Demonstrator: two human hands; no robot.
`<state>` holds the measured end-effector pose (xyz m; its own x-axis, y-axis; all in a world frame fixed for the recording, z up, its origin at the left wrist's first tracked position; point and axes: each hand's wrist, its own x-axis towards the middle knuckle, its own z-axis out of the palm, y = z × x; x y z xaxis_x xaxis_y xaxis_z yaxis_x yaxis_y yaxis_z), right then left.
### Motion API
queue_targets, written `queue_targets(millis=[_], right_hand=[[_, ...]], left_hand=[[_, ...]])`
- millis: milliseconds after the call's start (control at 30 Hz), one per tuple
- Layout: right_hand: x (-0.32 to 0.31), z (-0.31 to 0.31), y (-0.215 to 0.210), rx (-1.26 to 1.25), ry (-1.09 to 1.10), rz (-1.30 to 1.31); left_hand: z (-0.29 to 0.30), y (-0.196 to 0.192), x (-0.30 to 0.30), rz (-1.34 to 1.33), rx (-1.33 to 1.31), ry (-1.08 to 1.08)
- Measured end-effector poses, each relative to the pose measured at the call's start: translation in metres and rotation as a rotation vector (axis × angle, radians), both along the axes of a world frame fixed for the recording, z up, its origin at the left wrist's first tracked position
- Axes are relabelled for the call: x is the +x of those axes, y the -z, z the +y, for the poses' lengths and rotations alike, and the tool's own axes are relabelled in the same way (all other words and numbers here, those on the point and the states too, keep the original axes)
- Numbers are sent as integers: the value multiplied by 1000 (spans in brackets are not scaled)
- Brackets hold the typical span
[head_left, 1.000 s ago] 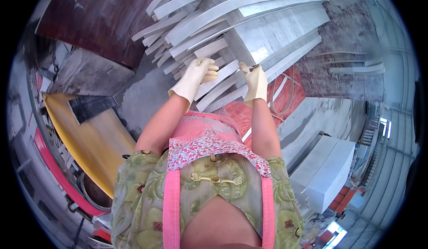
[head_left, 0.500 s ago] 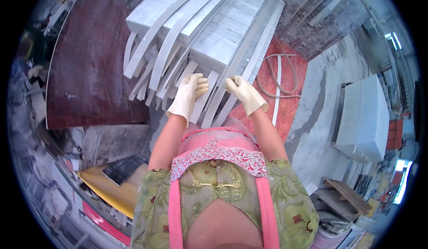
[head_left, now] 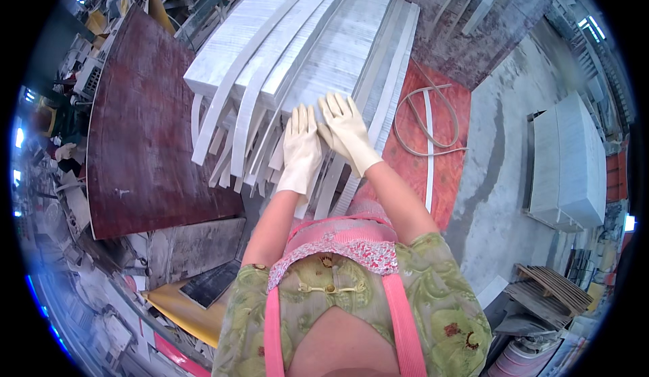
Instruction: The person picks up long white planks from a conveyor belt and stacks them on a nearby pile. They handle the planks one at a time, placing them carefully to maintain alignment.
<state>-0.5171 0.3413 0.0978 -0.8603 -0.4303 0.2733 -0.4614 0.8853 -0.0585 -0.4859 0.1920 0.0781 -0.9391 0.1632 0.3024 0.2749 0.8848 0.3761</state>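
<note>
Both hands wear cream rubber gloves. My left hand (head_left: 301, 144) lies with its fingers stretched forward at the near end of a stack of long grey-white strips (head_left: 334, 69). Just right of it, my right hand (head_left: 346, 128) is spread flat with its fingertips over the stack's top edge. Nothing shows in either hand, and the palms are hidden. Left of them, several loose bendy strips (head_left: 245, 123) droop over the near edge. More strips (head_left: 385, 83) run along the stack's right side.
A dark red-brown board (head_left: 145, 134) stands at the left. On the right, a looped thin strip (head_left: 433, 153) lies on a red sheet (head_left: 443, 194) over the floor. Farther right is a pale block-like stack (head_left: 569, 164). A wooden pallet (head_left: 551, 289) sits at the lower right.
Both hands have gone from curled fingers to stretched-out ones. They have come closer together, the left moving right and the right slightly left. The head view has shifted a little.
</note>
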Motion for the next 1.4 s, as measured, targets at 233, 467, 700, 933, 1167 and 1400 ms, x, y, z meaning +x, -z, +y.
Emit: queue_targets(millis=[233,467,700,933,1167,1400], right_hand=[[-1,-2,6,-48,-19,41],[-5,2,6,-84,-65,-2],[7,-8,-38,-508,-32,-163],[39,-61,-70,-1154,-52,-1031],[14,-108,-75,-1448,-246,-1306],[29,-84,-101,-1564,-279,-1180]], left_hand=[[4,-10,-9,-159,-127,3],[-44,-89,-25,111,401,99],[-186,-127,-46,-27,307,-564],[-167,-128,0,-586,1143,-156],[-136,-145,7,-706,977,-219],[-119,-151,11,-574,932,-176]])
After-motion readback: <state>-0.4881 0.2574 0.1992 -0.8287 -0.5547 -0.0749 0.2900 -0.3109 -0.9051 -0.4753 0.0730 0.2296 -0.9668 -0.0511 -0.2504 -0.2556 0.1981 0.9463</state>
